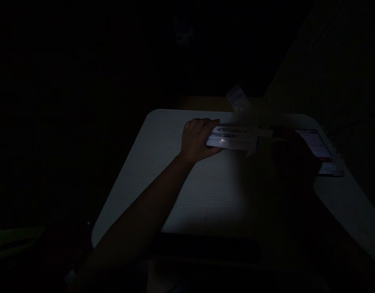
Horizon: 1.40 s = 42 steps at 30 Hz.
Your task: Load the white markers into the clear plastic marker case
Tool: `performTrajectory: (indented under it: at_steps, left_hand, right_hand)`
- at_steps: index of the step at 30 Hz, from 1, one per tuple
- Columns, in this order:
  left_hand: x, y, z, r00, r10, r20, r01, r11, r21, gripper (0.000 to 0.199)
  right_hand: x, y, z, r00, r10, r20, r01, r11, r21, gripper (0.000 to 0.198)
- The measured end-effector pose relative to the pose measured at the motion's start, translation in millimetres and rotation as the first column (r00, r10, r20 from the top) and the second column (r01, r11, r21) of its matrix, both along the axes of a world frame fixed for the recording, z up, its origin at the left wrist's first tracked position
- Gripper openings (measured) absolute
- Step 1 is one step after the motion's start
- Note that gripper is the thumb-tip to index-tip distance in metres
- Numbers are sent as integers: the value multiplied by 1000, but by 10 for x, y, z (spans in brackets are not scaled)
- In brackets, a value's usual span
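My left hand (196,140) is closed around the left end of a clear plastic packet (239,138) low over the table. Inside the packet show slim, pen-like shapes with dark markings; their exact kind is too dim to tell. A loose flap of clear film (238,99) sticks up from its far side. My right hand (294,156) is in deep shadow to the right of the packet, fingers drawn together. A short pale strip (265,132) runs from the packet's right end to those fingertips, and whatever they grip there is hidden by the dark.
A pale table (135,162) with rounded corners lies under both hands, with a dark strip (206,247) along its near edge. A phone with a lit screen (315,144) lies at the right, beside my right hand. Something green (16,240) shows at the lower left. The surroundings are nearly black.
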<state>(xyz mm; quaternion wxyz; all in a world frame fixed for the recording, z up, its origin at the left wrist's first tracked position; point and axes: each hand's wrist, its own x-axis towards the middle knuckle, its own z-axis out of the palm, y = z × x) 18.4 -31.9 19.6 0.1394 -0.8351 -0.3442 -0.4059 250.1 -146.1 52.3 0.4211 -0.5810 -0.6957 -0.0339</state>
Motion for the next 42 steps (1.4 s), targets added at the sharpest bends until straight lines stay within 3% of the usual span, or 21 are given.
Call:
performTrajectory:
  at_steps: [3,21,28,33,42]
  left_hand:
    - [0,-6,0,1000,0,1,0,1000,-3,76]
    - [2,-1,6,999,-35,36,34,999,38,77]
    - [5,-6,11,1000,-9,24,9,1000,-9,79]
    - [12,-15,22,1000,9,12,-9,1000,-2,79]
    - [4,7,0,999,14,50,-12,999,-37,84]
  right_hand:
    - [-36,-10,26,999,21,45,-22,999,31,42]
    - [-101,8,47,967,110,229,-75,985,-153,61]
    - [-159,-5,32,966,94,242,-57,986,-154,64]
    - [-141,-9,21,963,145,228,-114,983,-144,68]
    - [-93,63,-103,985,96,140,-91,995,-37,71]
